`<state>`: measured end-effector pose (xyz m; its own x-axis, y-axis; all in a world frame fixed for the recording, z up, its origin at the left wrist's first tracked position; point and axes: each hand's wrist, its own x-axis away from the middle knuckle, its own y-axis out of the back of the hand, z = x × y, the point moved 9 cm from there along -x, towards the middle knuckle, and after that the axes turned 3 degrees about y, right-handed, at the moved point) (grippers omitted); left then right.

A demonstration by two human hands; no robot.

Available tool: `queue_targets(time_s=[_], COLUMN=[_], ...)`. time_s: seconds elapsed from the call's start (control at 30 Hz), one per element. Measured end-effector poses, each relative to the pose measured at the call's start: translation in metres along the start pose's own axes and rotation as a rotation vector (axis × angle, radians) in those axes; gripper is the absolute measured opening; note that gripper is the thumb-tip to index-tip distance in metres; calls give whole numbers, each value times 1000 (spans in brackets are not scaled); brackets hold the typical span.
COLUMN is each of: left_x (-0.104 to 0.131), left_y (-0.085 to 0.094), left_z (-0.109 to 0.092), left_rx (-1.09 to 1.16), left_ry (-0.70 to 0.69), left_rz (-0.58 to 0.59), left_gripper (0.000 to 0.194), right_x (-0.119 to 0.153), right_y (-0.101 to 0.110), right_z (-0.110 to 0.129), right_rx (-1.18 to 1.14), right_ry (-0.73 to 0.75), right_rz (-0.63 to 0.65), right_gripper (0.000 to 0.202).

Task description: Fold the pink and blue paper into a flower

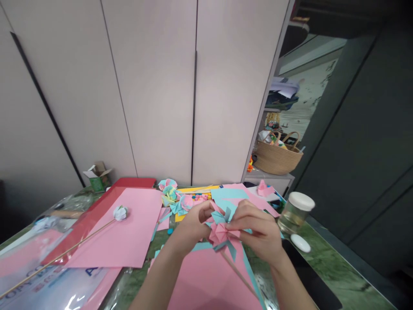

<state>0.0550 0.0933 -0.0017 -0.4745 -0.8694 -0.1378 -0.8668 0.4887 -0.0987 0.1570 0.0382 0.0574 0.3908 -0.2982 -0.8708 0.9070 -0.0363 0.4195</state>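
Observation:
Both hands meet over the middle of the table around a folded pink and light-blue paper flower (222, 230) on a thin wooden stick (240, 275). My left hand (193, 224) pinches the flower's left side. My right hand (258, 232) grips its right side and top, fingers curled over the petals. The stick slants down to the right beneath the flower. A pink paper sheet (206, 280) lies right under my hands.
A white paper flower on a long stick (120, 212) lies on a large pink sheet (129, 228) at left. Folded paper flowers (172, 196) sit behind. A white-lidded glass jar (295, 213), a small white object (300, 243), a green carton (98, 177) and a woven basket (277, 157) surround.

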Motion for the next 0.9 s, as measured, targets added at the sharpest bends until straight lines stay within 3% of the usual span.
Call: queue_targets(time_s=[0.2, 0.43, 0.8, 0.9], left_x=[-1, -5, -5, -6], left_y=[1, 10, 18, 16], left_z=[1, 0, -1, -2], left_rx=[-26, -126, -152, -74], left_ry=[-12, -58, -87, -94], left_rz=[-3, -63, -128, -118], left_gripper=[42, 35, 40, 37], right_x=[1, 1, 1, 1], right_y=[-4, -11, -18, -16], right_z=[1, -16, -2, -6], right_rx=[48, 39, 236, 161], right_ry=[10, -157, -51, -79], right_rz=[39, 54, 107, 46], right_gripper=[23, 9, 19, 20])
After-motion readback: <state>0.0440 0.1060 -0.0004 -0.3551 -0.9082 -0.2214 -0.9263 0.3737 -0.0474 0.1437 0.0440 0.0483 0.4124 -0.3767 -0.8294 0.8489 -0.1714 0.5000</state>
